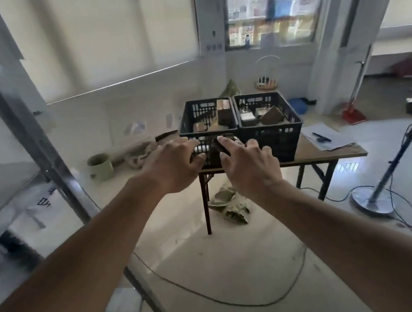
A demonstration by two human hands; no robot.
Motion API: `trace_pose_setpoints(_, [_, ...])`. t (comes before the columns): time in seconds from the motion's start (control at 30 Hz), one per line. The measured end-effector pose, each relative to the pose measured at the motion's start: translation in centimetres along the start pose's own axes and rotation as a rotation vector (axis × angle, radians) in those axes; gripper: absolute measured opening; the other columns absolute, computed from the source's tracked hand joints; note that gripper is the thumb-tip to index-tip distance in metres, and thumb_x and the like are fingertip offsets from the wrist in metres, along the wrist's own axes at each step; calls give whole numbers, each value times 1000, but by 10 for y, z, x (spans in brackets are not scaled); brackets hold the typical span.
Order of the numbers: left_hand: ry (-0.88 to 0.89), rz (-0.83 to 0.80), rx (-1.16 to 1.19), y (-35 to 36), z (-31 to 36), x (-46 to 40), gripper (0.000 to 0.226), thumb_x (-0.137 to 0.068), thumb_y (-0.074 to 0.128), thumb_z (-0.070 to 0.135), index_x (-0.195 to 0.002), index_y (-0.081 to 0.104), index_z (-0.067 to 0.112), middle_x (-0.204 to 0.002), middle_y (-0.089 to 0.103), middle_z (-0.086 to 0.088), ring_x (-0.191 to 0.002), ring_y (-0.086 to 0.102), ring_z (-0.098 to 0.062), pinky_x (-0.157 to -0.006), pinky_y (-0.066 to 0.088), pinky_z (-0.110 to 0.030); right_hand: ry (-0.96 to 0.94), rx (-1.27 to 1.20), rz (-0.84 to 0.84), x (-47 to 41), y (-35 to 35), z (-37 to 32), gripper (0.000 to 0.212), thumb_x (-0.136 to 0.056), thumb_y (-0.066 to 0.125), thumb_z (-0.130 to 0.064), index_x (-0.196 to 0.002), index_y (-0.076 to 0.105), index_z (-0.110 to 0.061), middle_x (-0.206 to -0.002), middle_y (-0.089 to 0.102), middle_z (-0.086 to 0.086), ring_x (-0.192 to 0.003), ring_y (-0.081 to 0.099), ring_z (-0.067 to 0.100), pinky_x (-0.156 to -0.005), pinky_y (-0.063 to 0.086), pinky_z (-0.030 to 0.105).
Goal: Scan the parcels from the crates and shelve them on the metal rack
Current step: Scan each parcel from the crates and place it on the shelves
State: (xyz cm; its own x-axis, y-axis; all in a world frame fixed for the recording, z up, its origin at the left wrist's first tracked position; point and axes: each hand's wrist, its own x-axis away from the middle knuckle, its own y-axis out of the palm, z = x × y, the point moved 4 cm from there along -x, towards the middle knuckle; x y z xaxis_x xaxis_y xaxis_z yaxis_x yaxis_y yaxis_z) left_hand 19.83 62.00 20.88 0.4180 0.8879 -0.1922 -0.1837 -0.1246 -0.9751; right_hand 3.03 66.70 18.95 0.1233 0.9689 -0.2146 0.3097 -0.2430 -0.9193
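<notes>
Both crates still loaded, scanner in my hand.

The metal rack [39,142] stands at my left. On the surface [331,154], two crates [269,125] sit at its left end, still holding parcels [270,116], so I judge most work remains. My left hand [174,165] reaches with fingers apart; my right hand [248,165] grips the dark scanner [220,144].

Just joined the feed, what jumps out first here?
Two black crates of parcels sit side by side on a small table mid-room. Both arms reach toward them: the right hand grips a dark scanner, the left hand is spread empty.
</notes>
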Motion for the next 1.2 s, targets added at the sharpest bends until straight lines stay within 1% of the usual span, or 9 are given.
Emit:
trace_pose_setpoints(0.23, [-13, -29, 43, 51, 11, -166, 57, -108, 44, 50, -157, 47, 20, -157, 53, -4, -142, 51, -25, -111, 44, -45, 34, -14, -16, -150, 23, 86, 52, -112, 37, -49, -164, 29, -48, -140, 53, 19, -120, 54, 42, -91, 48, 49])
trace_pose_setpoints(0.33, [-32, -33, 89, 68, 10, -227, 56, -108, 45, 50, -155, 49, 21, -155, 56, -4, -139, 54, -24, -109, 45, -44, 39, -13, -39, -208, 31, 113, 52, -112, 36, -49, -164, 29, -47, -143, 53, 19, -122, 54, 42, -93, 48, 50])
trace_pose_setpoints(0.47, [-62, -62, 115, 89, 0, -299, 58, -108, 44, 53, -158, 46, 24, -159, 51, -2, -143, 50, -23, -112, 44, -46, 37, -10, -84, -276, 47, 133, 52, -112, 36, -48, -164, 28, -48, -142, 53, 19, -125, 52, 43, -95, 47, 51])
trace_pose_setpoints(0.6, [-82, -92, 147, 115, -21, -369, 58, -108, 45, 54, -159, 45, 27, -156, 52, 0, -140, 51, -23, -104, 45, -44, 36, 14, -103, -350, 69, 147, 53, -112, 35, -49, -164, 27, -48, -143, 52, 19, -125, 52, 45, -97, 48, 52])
trace_pose_setpoints(0.7, [-74, -118, 159, 141, -41, -428, 55, -109, 47, 51, -158, 45, 26, -155, 54, -1, -140, 51, -22, -108, 43, -41, 51, 22, -112, -406, 93, 159, 53, -112, 36, -48, -164, 27, -48, -144, 52, 19, -127, 51, 45, -99, 48, 53])
trace_pose_setpoints(0.8, [-64, -132, 201, 170, -65, -492, 54, -109, 47, 49, -156, 46, 22, -152, 55, -3, -137, 53, -22, -106, 43, -39, 75, 48, -128, -467, 123, 170, 52, -113, 35, -49, -164, 26, -49, -144, 51, 19, -126, 51, 45, -99, 48, 53])
trace_pose_setpoints(0.93, [-76, -190, 258, 211, -104, -578, 55, -108, 49, 49, -156, 45, 21, -147, 57, -4, -132, 55, -22, -106, 46, -41, 123, 79, -159, -554, 159, 182, 52, -113, 32, -49, -164, 27, -49, -144, 51, 18, -126, 52, 44, -97, 48, 52])
trace_pose_setpoints(1.07, [-83, -228, 250, 246, -135, -650, 49, -108, 50, 48, -148, 52, 20, -143, 60, -4, -127, 58, -21, -95, 44, -34, 158, 90, -178, -625, 188, 196, 51, -113, 32, -50, -164, 27, -50, -146, 51, 19, -126, 52, 44, -97, 48, 53])
trace_pose_setpoints(1.2, [-86, -259, 236, 280, -150, -705, 50, -107, 51, 48, -149, 52, 20, -146, 59, -4, -133, 56, -23, -102, 45, -39, 174, 81, -213, -678, 214, 212, 52, -113, 31, -51, -165, 25, -49, -146, 51, 19, -123, 53, 44, -97, 50, 53])
